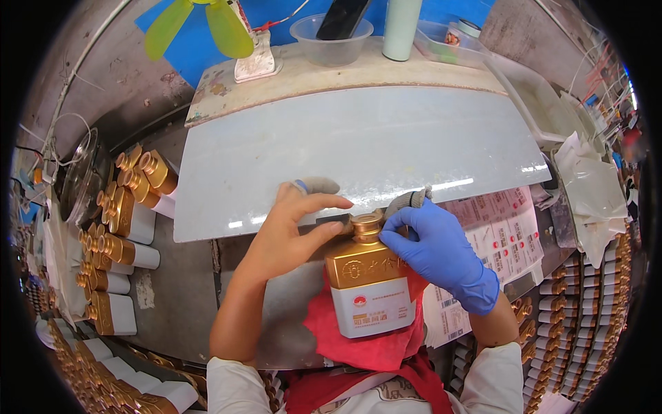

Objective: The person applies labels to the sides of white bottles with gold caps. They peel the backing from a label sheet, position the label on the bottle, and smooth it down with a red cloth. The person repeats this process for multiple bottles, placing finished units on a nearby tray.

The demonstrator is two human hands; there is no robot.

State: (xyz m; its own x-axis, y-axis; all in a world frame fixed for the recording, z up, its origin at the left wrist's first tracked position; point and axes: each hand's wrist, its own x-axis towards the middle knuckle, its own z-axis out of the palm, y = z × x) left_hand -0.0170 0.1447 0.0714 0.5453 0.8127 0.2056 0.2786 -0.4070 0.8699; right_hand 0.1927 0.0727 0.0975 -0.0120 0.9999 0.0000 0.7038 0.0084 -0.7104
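Observation:
A bottle (371, 303) with a gold shoulder and neck and a white lower body lies tilted on a red cloth (324, 314) in front of me. Its white face carries a printed label. My right hand (438, 245), in a blue glove with a grey finger cover, is closed at the bottle's neck, fingertips against its right side. My left hand (293, 221) is bare except for a grey cover on one finger. Its thumb and forefinger are spread left of the neck, apart from each other, with nothing visible between them.
A pale glossy board (345, 152) slopes beyond the bottle. Printed label sheets (496, 234) lie at right. Similar gold-and-white bottles (114, 314) stand at left, with more rows (572, 317) at right. A green fan (231, 31), a clear bowl (331, 48) and a tumbler (400, 27) are at the back.

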